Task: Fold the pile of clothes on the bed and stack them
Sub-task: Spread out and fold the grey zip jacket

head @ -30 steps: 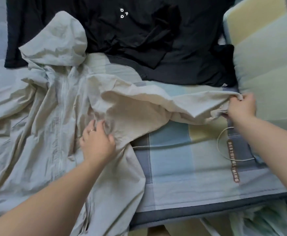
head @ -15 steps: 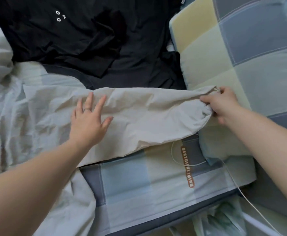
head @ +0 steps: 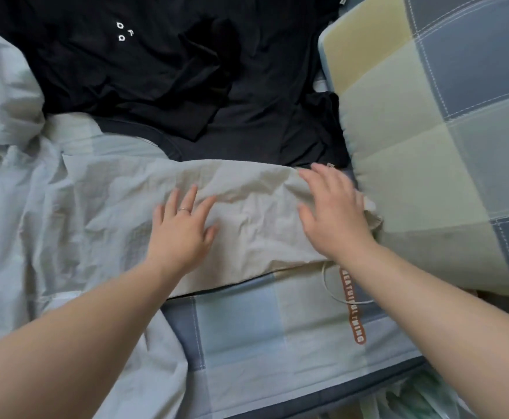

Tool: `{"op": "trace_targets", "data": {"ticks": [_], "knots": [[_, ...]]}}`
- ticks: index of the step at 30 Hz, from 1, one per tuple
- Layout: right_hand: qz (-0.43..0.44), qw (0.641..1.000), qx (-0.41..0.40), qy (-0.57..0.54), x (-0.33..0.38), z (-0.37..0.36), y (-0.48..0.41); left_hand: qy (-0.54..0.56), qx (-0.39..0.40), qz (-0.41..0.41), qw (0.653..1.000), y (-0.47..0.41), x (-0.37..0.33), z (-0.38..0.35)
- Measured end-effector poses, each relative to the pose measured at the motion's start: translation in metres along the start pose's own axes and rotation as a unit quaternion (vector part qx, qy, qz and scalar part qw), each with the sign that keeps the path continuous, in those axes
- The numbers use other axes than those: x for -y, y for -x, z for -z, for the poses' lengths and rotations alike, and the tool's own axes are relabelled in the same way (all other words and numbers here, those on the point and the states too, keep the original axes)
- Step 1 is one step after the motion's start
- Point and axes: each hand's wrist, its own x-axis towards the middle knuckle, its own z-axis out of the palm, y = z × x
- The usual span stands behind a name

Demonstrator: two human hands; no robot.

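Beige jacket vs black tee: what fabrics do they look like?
Beige jacket: looks like thin woven nylon or polyester, matte, holding fine crisp crinkles. Black T-shirt: likely soft knit cotton or a blend, matte, lying in limp rounded folds. Neither can be confirmed by sight.

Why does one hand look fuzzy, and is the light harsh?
Head view: the right hand is blurred, likely from moving, the left hand sharper. Head view again: light soft and dim, no glare.
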Motion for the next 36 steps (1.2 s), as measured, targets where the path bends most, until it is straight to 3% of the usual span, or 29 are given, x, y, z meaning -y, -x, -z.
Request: {"op": "trace_targets", "data": {"ticks": [3,6,9,12,14,16,18,19,20,23,29,31,33,36], "knots": [[0.043,0.989,0.143,0.004,0.063,-0.064,-0.007,-0.015,-0.050,0.027,0.998,0.014,0.038,-0.005],[0.084,0.972,0.218,-0.001,0.124,-0.117,-0.012,-0.026,-0.071,0.067,0.995,0.029,0.084,-0.009],[0.125,0.957,0.261,0.015,0.152,-0.158,-0.020,-0.038,-0.081,0.104,0.991,0.040,0.133,-0.010],[0.156,0.953,0.231,0.117,0.131,-0.182,-0.030,-0.043,-0.090,0.125,0.987,0.055,0.181,-0.010],[0.091,0.966,0.197,0.138,0.102,-0.180,-0.039,-0.033,-0.099,0.137,0.985,0.070,0.210,-0.007],[-0.050,0.974,0.181,0.127,0.078,-0.168,-0.050,-0.031,-0.099,0.153,0.983,0.085,0.237,0.000],[-0.179,0.961,0.189,0.098,0.084,-0.151,-0.056,-0.036,-0.096,0.167,0.981,0.100,0.267,0.012],[-0.203,0.958,0.183,0.086,0.101,-0.146,-0.057,-0.037,-0.100,0.172,0.979,0.107,0.283,0.018],[-0.186,0.966,0.161,0.079,0.125,-0.143,-0.056,-0.033,-0.111,0.177,0.977,0.113,0.301,0.025],[-0.001,0.993,0.112,0.045,0.231,-0.151,-0.044,-0.036,-0.163,0.203,0.965,0.131,0.358,0.045],[0.215,0.968,0.127,-0.020,0.464,-0.208,0.003,0.035,-0.214,0.402,0.889,0.176,0.486,0.072],[0.233,0.959,0.158,-0.022,0.516,-0.234,0.016,0.130,-0.211,0.455,0.855,0.191,0.520,0.075],[0.195,0.958,0.210,-0.019,0.550,-0.256,0.027,0.201,-0.214,0.465,0.835,0.203,0.548,0.075],[0.133,0.955,0.262,0.032,0.573,-0.273,0.031,0.193,-0.222,0.446,0.845,0.216,0.590,0.081]]}}
